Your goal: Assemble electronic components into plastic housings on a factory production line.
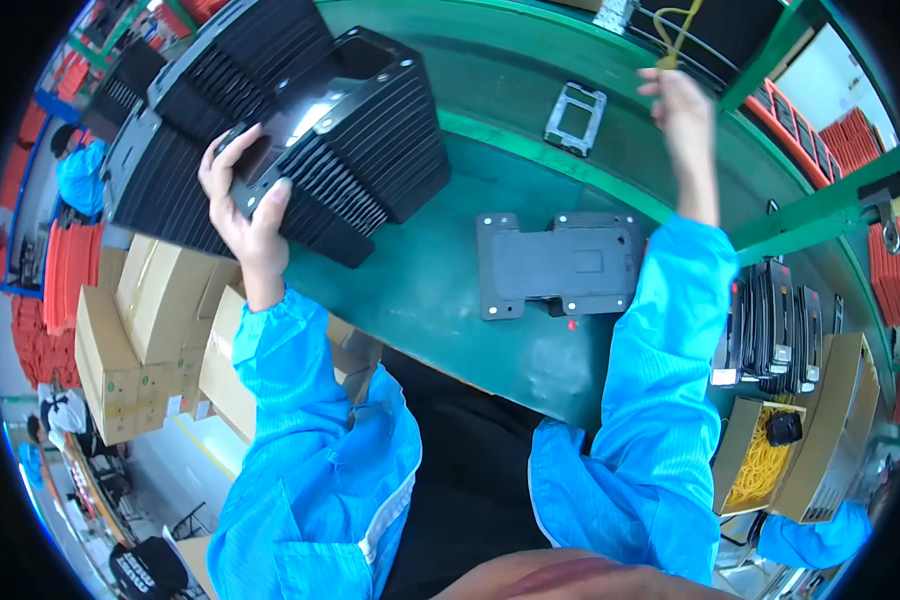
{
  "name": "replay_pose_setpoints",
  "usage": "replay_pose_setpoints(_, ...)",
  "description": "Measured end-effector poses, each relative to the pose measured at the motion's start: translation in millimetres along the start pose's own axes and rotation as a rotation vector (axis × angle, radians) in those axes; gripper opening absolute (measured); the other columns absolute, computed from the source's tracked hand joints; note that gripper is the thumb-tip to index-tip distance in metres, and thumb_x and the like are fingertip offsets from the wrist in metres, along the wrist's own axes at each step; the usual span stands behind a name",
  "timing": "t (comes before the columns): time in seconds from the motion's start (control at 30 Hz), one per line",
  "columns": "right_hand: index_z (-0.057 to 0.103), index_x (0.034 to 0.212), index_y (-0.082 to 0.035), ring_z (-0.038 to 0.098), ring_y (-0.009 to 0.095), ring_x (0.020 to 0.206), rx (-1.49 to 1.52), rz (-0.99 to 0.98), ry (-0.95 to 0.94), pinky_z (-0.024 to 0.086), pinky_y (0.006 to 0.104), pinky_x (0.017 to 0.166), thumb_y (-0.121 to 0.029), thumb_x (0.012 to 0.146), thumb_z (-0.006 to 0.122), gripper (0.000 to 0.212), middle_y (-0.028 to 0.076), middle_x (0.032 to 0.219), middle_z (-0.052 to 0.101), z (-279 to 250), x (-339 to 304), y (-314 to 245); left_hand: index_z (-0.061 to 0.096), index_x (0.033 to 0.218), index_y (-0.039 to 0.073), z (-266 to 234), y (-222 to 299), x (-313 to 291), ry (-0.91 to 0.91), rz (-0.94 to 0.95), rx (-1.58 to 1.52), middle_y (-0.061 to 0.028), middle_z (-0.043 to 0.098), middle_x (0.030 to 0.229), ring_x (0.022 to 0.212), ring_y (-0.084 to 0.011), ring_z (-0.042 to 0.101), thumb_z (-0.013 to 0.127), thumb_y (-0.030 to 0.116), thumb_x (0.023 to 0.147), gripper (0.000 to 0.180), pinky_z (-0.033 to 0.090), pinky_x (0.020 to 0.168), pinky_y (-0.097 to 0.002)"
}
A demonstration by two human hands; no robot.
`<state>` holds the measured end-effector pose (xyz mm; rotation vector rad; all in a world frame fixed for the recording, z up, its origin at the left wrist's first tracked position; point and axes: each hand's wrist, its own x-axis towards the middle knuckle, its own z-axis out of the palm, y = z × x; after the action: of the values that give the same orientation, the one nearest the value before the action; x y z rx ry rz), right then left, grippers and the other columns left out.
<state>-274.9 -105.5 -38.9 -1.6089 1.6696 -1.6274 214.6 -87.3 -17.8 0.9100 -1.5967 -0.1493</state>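
Both forearms come up in blue sleeves over a green tabletop [560, 375], where a tiny red piece [572, 325] lies just beside the near edge of a dark grey plate [560, 262] with notched sides and studded corners. This plate lies flat and untouched, between the two arms. To its left stand piled black panels [395, 130] with ribbed edges, and the left hand [245, 215] is on them, thumb and fingers spread; whether it grips a panel I cannot tell. At the right, yellow cords [755, 470] fill a small cardboard box [732, 450], near a row of thin dark units [770, 320]. Past a light green rail, a silver-grey frame [568, 143] lies flat on a darker green surface. The right hand [683, 105], blurred, is raised beyond it, fingertips bent at the lower end of a hanging yellow cord [675, 40]; I cannot tell whether they pinch it. Farther left, beyond stacked cartons [160, 310], is a person in blue [80, 178].
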Motion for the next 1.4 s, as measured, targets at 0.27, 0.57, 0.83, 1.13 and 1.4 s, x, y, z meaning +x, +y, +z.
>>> replay_pose_setpoints(0.27,0.077,0.108,-0.009,0.070,0.032,0.092,-0.855,-0.374,-0.126,0.055,0.0425,0.088,-0.021,0.091,0.068,0.022,0.015,0.108,0.075,71,0,91,0.066,0.131,0.002,10,2,-1,0.058,-0.013,-0.056,-0.0173,0.052,0.136,0.131,-0.0296,0.050,0.070,0.045,0.069,0.075,0.036,0.113,-0.0413)
replay_pose_setpoints(0.57,0.078,0.090,-0.009,0.072,0.036,0.090,-1.116,0.335,-0.225,0.057,0.0449,0.085,-0.022,0.080,0.072,0.018,0.015,0.095,0.076,6,-10,55,0.065,0.134,0.003,13,7,-3,0.049,0.003,-0.082,-0.0160,0.053,0.135,0.130,-0.0284,0.051,0.071,0.040,0.072,0.073,0.037,0.113,-0.0402)
replay_pose_setpoints(0.83,0.072,0.088,0.003,0.075,0.027,0.080,-0.666,0.243,-0.279,0.058,0.0376,0.075,-0.017,0.077,0.072,0.023,0.018,0.080,0.074,-20,-96,-90,0.064,0.136,0.006,9,-3,-1,0.063,0.091,-0.068,-0.0134,0.054,0.135,0.129,-0.0272,0.052,0.072,0.032,0.076,0.066,0.038,0.113,-0.0390)
replay_pose_setpoints(1.13,0.066,0.076,0.000,0.063,0.035,0.069,-0.909,-0.083,-0.341,0.052,0.0457,0.068,-0.017,0.084,0.075,0.021,0.016,0.069,0.068,20,-188,-124,0.060,0.142,0.006,10,21,-8,0.019,-0.016,-0.032,-0.0139,0.054,0.136,0.128,-0.0265,0.053,0.071,0.026,0.081,0.065,0.039,0.113,-0.0387)
replay_pose_setpoints(1.4,0.071,0.074,0.001,0.060,0.032,0.080,-0.987,-0.302,-0.432,0.051,0.0424,0.077,-0.020,0.089,0.072,0.025,0.015,0.073,0.062,19,-191,-140,0.074,0.110,0.003,23,118,-92,-0.370,0.253,0.004,-0.0212,0.055,0.136,0.127,-0.0449,0.052,0.072,0.021,0.080,0.034,0.038,0.111,-0.0560)
